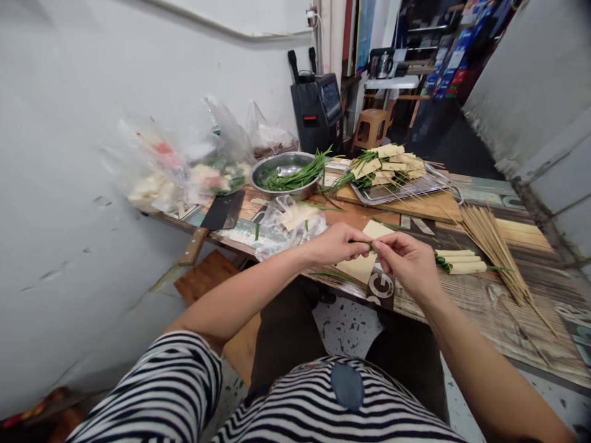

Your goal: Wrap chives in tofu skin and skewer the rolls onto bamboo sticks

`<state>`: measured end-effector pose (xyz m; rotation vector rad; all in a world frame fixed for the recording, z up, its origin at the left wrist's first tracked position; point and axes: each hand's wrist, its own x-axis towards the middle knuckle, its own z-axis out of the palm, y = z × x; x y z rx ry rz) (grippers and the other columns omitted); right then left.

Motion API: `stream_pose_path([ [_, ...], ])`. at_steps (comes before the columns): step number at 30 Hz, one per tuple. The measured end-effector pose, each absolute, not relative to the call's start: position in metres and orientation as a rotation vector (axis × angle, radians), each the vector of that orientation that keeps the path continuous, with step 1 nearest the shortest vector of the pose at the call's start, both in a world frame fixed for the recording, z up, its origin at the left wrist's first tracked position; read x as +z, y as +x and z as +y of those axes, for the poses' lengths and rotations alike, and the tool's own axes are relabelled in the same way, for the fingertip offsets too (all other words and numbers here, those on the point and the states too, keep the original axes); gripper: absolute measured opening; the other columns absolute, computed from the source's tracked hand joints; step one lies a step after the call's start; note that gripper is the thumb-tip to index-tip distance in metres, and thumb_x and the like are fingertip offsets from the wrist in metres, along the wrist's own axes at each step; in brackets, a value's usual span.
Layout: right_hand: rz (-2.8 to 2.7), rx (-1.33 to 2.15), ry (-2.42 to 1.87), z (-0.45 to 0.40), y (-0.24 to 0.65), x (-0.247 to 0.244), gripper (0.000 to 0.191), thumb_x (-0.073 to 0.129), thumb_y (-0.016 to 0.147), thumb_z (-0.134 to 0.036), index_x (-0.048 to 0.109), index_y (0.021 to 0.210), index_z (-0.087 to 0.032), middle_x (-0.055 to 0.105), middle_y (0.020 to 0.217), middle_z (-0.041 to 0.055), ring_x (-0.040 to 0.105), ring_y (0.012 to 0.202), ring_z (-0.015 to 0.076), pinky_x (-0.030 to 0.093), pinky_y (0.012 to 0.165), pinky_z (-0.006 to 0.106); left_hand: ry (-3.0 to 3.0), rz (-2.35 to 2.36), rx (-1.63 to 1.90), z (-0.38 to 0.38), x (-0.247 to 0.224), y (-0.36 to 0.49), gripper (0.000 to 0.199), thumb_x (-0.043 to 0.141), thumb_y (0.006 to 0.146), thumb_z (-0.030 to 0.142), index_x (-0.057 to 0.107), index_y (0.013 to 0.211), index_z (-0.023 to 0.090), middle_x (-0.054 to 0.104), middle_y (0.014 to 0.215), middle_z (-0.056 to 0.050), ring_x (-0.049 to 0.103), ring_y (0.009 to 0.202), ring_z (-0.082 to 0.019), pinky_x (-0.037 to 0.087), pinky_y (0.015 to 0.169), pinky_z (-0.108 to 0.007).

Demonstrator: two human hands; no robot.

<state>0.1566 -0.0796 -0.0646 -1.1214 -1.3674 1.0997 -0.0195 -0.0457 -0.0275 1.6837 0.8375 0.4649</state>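
My left hand (340, 243) and my right hand (406, 258) meet fingertip to fingertip above the table's front edge. Both pinch a short piece of green chive (364, 242) between them. Under and behind the hands lie pale yellow tofu sheets (357, 268). Just right of my right hand is a small row of rolled sheets (466, 264) with green chives sticking out at the ends. A plastic bag (290, 223) with more pale sheets sits left of my left hand.
A metal bowl (287, 175) of chives stands behind the bag. A metal tray (401, 189) holds skewered rolls on a wooden board (443, 205). Bare skewers (501, 252) lie at the right. A cleaver (221, 212) overhangs the left edge, near filled bags (170, 178) and a black device (317, 111).
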Motion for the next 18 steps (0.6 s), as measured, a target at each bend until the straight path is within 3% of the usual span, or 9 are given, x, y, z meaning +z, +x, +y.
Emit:
stream_pose_path([
  [4, -1.513, 1.15, -1.16, -0.074, 0.162, -0.059, 0.055, 0.072, 0.07, -0.046, 0.057, 0.114, -0.017, 0.055, 0.05, -0.0078, 0.048, 0.036, 0.0089, 0.038, 0.035, 0.02, 1.687, 0.817, 0.387, -0.038, -0.027, -0.019, 0.023, 0.053, 0.085, 0.019, 0.069, 0.095, 0.007, 0.052, 0.063, 0.003, 0.035, 0.047, -0.003, 0.028, 0.048, -0.018],
  [8, -1.544, 1.041, -1.194, -0.076, 0.166, -0.058, 0.038, 0.071, 0.07, -0.048, 0.069, 0.085, -0.014, 0.06, 0.05, -0.0007, 0.053, 0.041, 0.0106, 0.044, 0.04, 0.022, 1.643, 0.765, 0.351, -0.03, -0.031, -0.018, 0.02, 0.056, 0.084, 0.021, 0.07, 0.082, 0.007, 0.051, 0.057, 0.004, 0.038, 0.047, -0.003, 0.031, 0.048, -0.018],
  [10, -1.501, 1.0, -1.203, -0.08, 0.166, -0.062, 0.033, 0.073, 0.069, -0.046, 0.069, 0.078, -0.015, 0.061, 0.05, 0.0004, 0.054, 0.042, 0.0106, 0.044, 0.041, 0.022, 1.625, 0.753, 0.376, -0.027, -0.036, -0.019, 0.017, 0.06, 0.081, 0.02, 0.072, 0.088, 0.009, 0.057, 0.06, 0.002, 0.044, 0.051, -0.004, 0.035, 0.051, -0.018],
  [14, -1.496, 0.997, -1.216, -0.088, 0.165, -0.087, 0.03, 0.071, 0.072, -0.045, 0.066, 0.077, -0.016, 0.061, 0.053, 0.0001, 0.055, 0.042, 0.0113, 0.045, 0.043, 0.023, 1.585, 0.814, 0.473, -0.026, -0.055, -0.027, 0.024, 0.067, 0.077, 0.019, 0.073, 0.1, 0.012, 0.068, 0.071, -0.003, 0.058, 0.063, -0.008, 0.046, 0.061, -0.021],
  [18, -1.753, 0.916, -1.216, -0.09, 0.168, -0.111, 0.022, 0.062, 0.082, -0.039, 0.067, 0.081, -0.017, 0.065, 0.065, 0.0027, 0.058, 0.053, 0.013, 0.047, 0.051, 0.026, 1.735, 0.874, 0.552, -0.029, -0.081, -0.034, 0.015, 0.071, 0.073, 0.017, 0.076, 0.086, 0.014, 0.073, 0.082, -0.006, 0.065, 0.074, -0.013, 0.051, 0.071, -0.025],
])
